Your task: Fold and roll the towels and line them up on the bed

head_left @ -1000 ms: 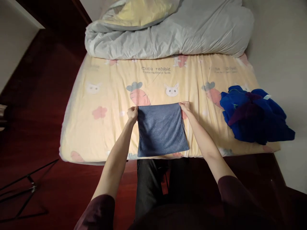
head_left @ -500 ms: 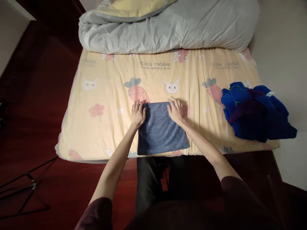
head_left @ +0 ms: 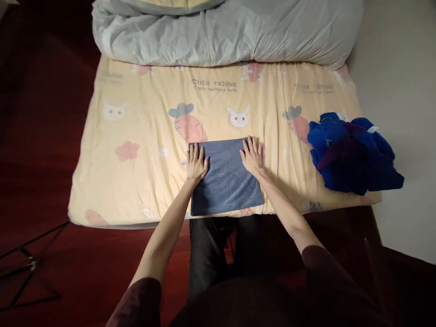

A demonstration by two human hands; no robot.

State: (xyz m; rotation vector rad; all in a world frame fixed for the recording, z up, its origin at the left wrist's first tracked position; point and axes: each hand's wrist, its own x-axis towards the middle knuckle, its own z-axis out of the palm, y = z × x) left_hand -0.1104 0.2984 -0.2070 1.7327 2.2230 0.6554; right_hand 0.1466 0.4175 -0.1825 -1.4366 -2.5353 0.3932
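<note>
A blue-grey cloth point(head_left: 226, 179) lies flat in a near-square shape at the front edge of the bed. My left hand point(head_left: 196, 162) rests on its upper left corner, palm down with the fingers apart. On the upper right corner lies my right hand point(head_left: 252, 156), also flat with spread fingers. Neither hand grips anything. The cloth shows mild creases, and its lower edge is close to the mattress edge.
The bed has a yellow sheet point(head_left: 136, 181) printed with rabbits and carrots. Bunched blue and purple cloth point(head_left: 354, 156) sits at the right, near a pale wall point(head_left: 402, 113). A grey quilt point(head_left: 225, 38) covers the back. Black stand legs point(head_left: 32, 263) are at lower left.
The camera view has shifted slightly. Both hands have spread outward on the cloth, its top corners now lying wider apart and its surface looking smoother.
</note>
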